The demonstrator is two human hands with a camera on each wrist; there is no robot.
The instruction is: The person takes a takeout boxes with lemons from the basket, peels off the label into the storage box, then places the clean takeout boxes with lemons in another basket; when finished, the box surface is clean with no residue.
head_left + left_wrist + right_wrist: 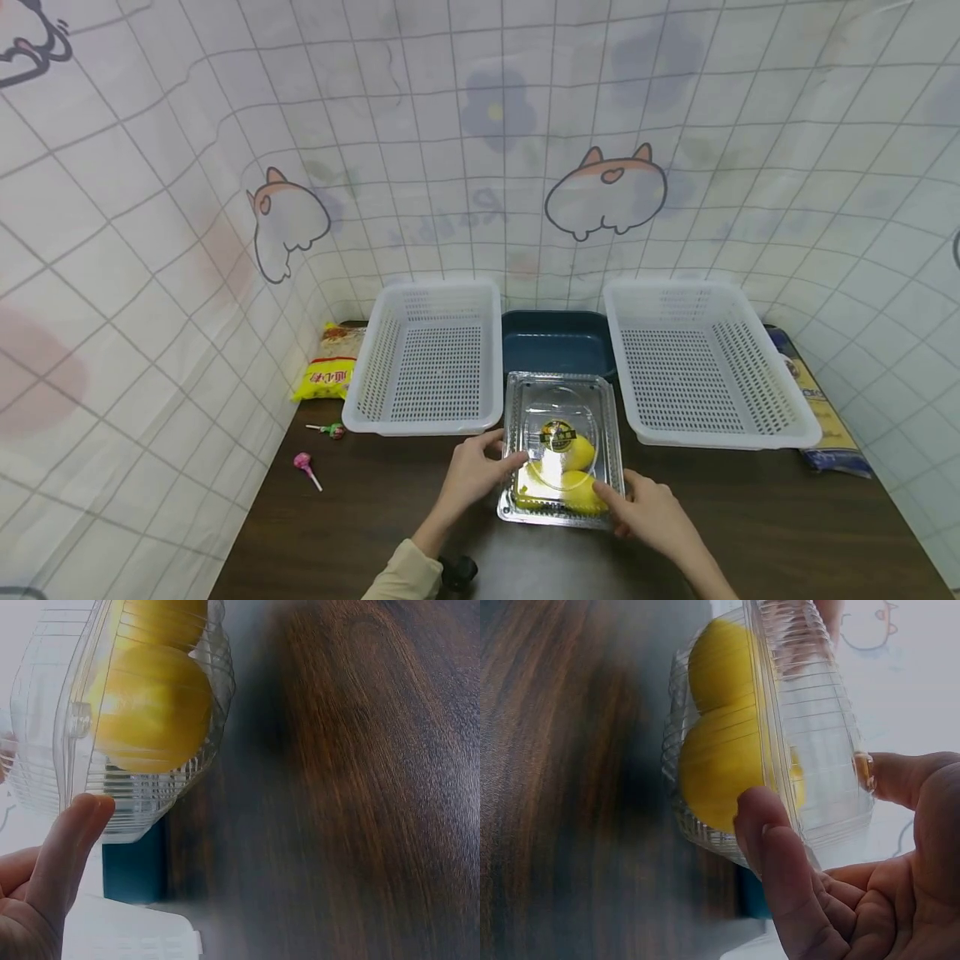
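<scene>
A clear plastic clamshell box [561, 400] with a round label on its lid is between my hands, its lid down. Several yellow lemon-like fruits [154, 709] lie inside, against the near end. My left hand [474, 471] grips the left side of the box, thumb over the lid and fingertips at the rim. On the opposite side my right hand [651, 512] holds the near right corner; in the right wrist view its thumb presses the lid and its fingers [784, 862] touch the rim. Whether the box touches the table is hard to tell.
Two white perforated baskets [498, 367] [806, 421] flank a dark blue bin [558, 317] behind the box. Two lollipops [335, 431] [302, 461] and a yellow bag [327, 379] lie left on the dark wooden table [360, 517]. A blue-and-tan packet [828, 425] leans at right.
</scene>
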